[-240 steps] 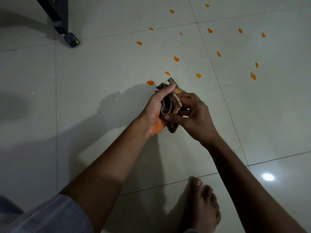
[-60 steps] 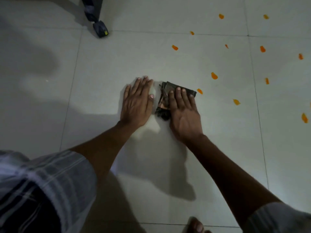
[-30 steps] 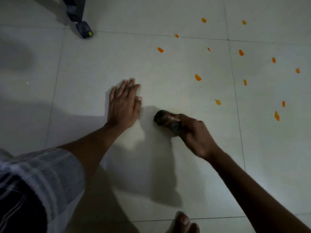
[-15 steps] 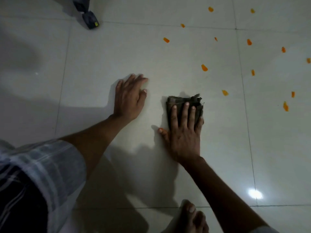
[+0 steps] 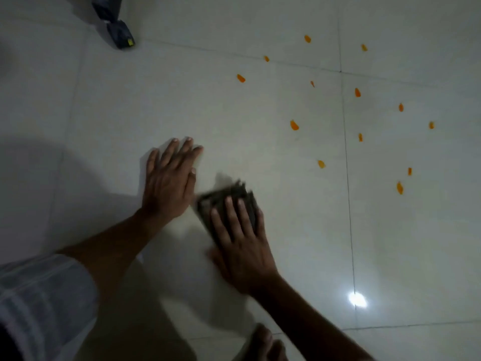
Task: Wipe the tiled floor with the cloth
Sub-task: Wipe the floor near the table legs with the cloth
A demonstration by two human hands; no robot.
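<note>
1. Two bare hands lie on the pale tiled floor [image 5: 260, 131] in the lower middle of the frame
2. Right hand [image 5: 240, 246] presses flat on the dark folded cloth [image 5: 235, 195]; its grip is wide, fingers [image 5: 229, 212] straight and spread over the cloth rather than curled round it, the thumb off to the left against the tile
3. Cloth sits on the floor just right of the left hand [image 5: 169, 181], near it but with a thin strip of tile between; its far edge shows above the right fingertips and looks ragged, the whole of it blurred
4. Left hand lies palm down on the tile, grip wide, fingers straight and pointing to the upper right, holding nothing
5. Orange spots [image 5: 294, 125] are scattered over the upper right of the frame, well apart from the cloth, the nearest one [image 5: 321, 164] up and to the right of it
6. Grout lines cross at the upper right, and a bright light reflection [image 5: 358, 299] sits on the vertical line at lower right
7. Dark furniture foot [image 5: 121, 35] with a small yellow mark stands at the upper left
8. Pale striped sleeve [image 5: 44, 303] fills the lower left corner, and bare toes [image 5: 265, 342] show at the bottom edge below the right forearm
</note>
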